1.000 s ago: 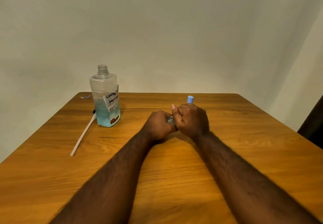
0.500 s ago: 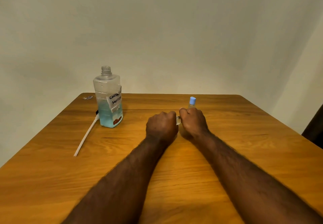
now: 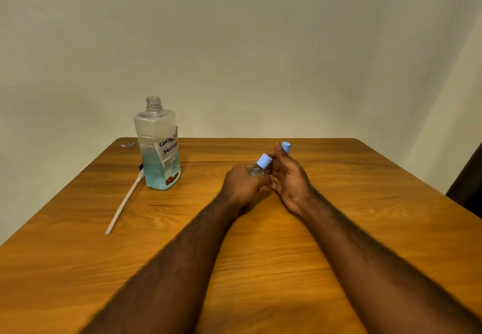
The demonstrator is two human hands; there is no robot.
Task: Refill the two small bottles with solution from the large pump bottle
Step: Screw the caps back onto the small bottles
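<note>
Half a second back both hands were bunched tight over it. Now the left hand [image 3: 242,183] grips the small clear plastic bottle with the light-blue cap [image 3: 259,165], tipped so the cap pokes toward the right hand [image 3: 290,180], whose fingers curl loosely right by it (can't tell if they pinch it). The other blue-capped small bottle [image 3: 286,147] peeks from behind that hand, and the big clear pump bottle of blue solution [image 3: 159,166] stands open-necked well off to the left on the wooden bench [image 3: 260,268]. Cap's on, so I'd guess nothing goes in until it's off.

Dim warm light, soft shadows under forearms on bench [image 3: 260,268]; slight softness, wide-angle bowing at edges.
</note>
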